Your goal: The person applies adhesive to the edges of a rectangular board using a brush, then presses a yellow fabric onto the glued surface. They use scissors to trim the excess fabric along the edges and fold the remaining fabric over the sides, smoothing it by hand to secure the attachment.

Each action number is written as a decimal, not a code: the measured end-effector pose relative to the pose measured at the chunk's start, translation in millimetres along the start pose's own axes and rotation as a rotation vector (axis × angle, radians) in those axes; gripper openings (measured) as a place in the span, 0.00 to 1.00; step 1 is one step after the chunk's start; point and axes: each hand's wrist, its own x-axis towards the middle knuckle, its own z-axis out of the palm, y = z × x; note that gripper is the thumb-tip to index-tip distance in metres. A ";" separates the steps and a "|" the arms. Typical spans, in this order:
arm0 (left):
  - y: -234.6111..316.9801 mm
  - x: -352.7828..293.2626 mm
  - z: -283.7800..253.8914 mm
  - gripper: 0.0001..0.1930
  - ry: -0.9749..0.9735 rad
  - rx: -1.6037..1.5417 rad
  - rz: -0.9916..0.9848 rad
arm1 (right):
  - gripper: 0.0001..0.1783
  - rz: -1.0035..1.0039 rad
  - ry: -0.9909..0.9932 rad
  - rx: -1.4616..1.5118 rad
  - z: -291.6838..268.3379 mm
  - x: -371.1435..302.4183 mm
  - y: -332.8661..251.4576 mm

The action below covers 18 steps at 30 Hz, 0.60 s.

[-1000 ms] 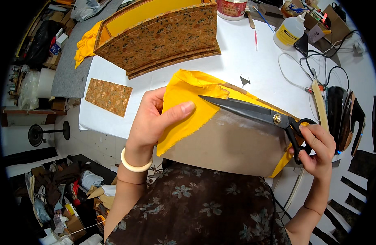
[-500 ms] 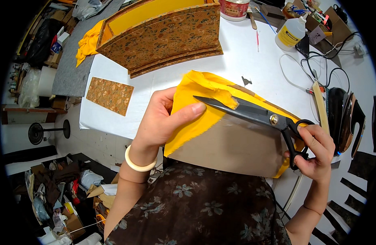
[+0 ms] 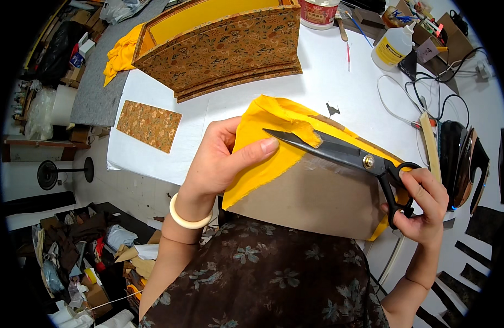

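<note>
My left hand (image 3: 230, 147) pinches the left part of a yellow cloth (image 3: 257, 164), thumb on top and fingers behind it. This cloth is folded over part of a grey-brown board (image 3: 312, 199) held close against my body. In my right hand (image 3: 424, 202) are large black scissors (image 3: 345, 153), with my thumb and fingers through the handle loops. The blades point left across the cloth, their tip close to my left thumb. A frayed flap of cloth lies over the blades, so I cannot see how far apart they are.
A curved box with patterned brown covering (image 3: 224, 54) stands at the back of the white table (image 3: 203, 117). To its left lie a patterned panel (image 3: 149, 126) and bunched yellow cloth (image 3: 121, 54). A glue bottle (image 3: 391, 48), cables (image 3: 440, 90) and an iron (image 3: 477, 172) are at the right.
The whole view has shifted slightly. My hands, the cloth and the scissors keep nearly the same positions relative to one another.
</note>
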 end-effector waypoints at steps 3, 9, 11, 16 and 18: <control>-0.7 -0.8 0.2 0.16 0.007 -0.012 -0.001 | 0.28 0.018 -0.021 0.023 -3.5 0.3 -1.2; 0.4 -0.1 0.7 0.15 0.012 -0.009 0.006 | 0.27 0.021 -0.030 0.014 -5.1 1.2 -2.5; 0.1 -0.1 0.7 0.15 0.011 -0.006 0.015 | 0.26 0.020 -0.028 -0.005 -5.2 0.0 -3.3; -0.8 0.0 1.2 0.15 0.008 -0.002 0.026 | 0.25 0.091 -0.038 0.047 -6.4 -3.9 -7.0; 0.3 0.4 1.0 0.15 0.002 0.014 0.025 | 0.25 0.099 -0.031 0.057 -7.2 -3.8 -7.1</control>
